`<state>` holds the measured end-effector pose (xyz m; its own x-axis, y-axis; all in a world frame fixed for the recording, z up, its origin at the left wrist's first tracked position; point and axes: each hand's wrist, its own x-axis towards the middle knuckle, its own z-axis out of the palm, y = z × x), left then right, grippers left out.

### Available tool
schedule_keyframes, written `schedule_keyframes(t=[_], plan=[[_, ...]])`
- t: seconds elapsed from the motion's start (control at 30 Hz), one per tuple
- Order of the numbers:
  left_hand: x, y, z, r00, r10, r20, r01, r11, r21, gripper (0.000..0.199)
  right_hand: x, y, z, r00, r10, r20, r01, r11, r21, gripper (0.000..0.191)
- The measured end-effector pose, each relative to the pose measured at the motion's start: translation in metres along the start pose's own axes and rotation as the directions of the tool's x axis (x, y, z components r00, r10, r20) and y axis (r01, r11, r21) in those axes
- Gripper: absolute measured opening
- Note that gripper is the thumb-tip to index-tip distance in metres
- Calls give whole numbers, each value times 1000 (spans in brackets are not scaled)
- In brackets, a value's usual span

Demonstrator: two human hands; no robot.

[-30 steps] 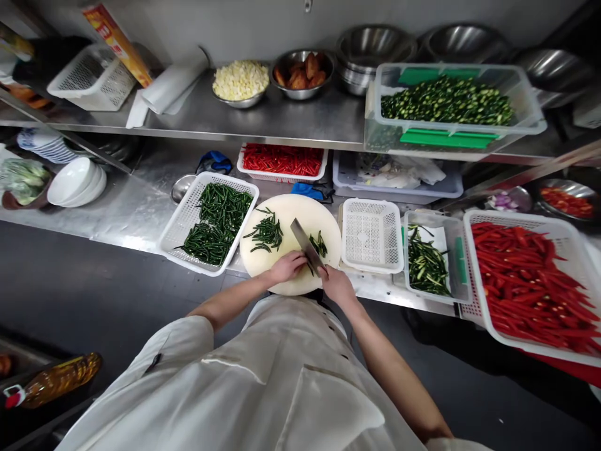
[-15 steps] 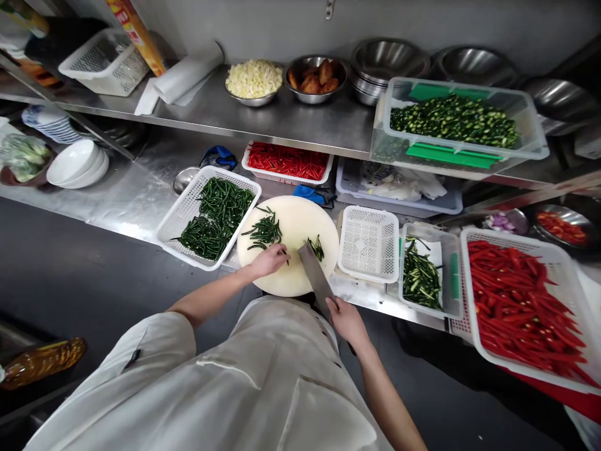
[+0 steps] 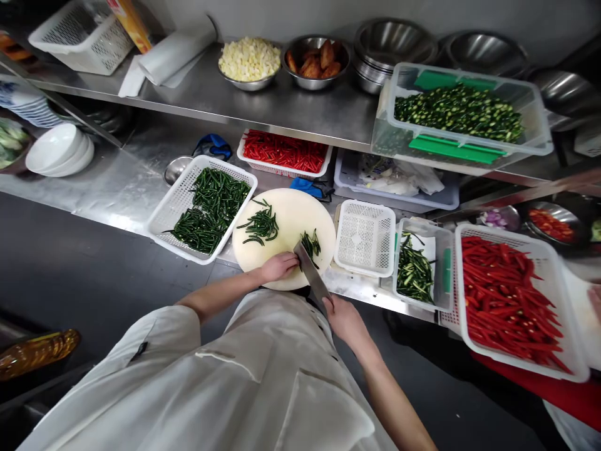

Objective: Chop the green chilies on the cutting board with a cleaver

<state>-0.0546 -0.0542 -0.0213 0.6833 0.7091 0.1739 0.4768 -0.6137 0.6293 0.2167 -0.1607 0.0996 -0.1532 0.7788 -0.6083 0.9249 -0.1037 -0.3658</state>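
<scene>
Two bare hands at a round, cream-white cutting board (image 3: 293, 210), head view. Right hand (image 3: 345, 321) is wrapped around the handle end of a broad-bladed steel cleaver (image 3: 312, 273), blade slanting over the board. Left hand (image 3: 278, 267) has fingers curled at the board's near side, just beside the blade's far end; can't tell if it pinches anything (dark green bit by the fingertips, too small to read). Slender dark-green chillies (image 3: 263, 223) lie loose on the board's left part; a smaller heap of green pieces (image 3: 310, 245) is at right, by the blade. More chillies in a white perforated plastic basket (image 3: 162, 213), left of the board.

Handling, my guess: chillies light, firm-skinned, smooth, prone to roll; pin mid-length. Cleaver probably heavy, rigid; hold by the handle only.

Writing: orange-and-red carton (image 3: 134, 28), upper left, carries print, not legible. No brand readable elsewhere.
</scene>
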Motion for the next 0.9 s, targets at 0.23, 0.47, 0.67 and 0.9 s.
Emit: schedule_keyframes(t=[0.23, 0.47, 0.67, 0.9], plan=[[7, 3, -9, 995, 93, 21, -93, 996, 9, 27, 70, -47, -15, 995, 19, -94, -5, 989, 146, 39], [-1, -19, -44, 942, -164, -294, 213, 966, 144, 24, 25, -16, -2, 990, 9, -144, 53, 906, 421, 49], [-5, -34, -50, 840, -343, -421, 462, 858, 224, 27, 5, 11, 12, 997, -66, 27, 55, 947, 315, 45], [-28, -11, -31, 949, -191, -251, 243, 951, 194, 30, 18, -13, 5, 997, 42, -64, -26, 972, 234, 44]])
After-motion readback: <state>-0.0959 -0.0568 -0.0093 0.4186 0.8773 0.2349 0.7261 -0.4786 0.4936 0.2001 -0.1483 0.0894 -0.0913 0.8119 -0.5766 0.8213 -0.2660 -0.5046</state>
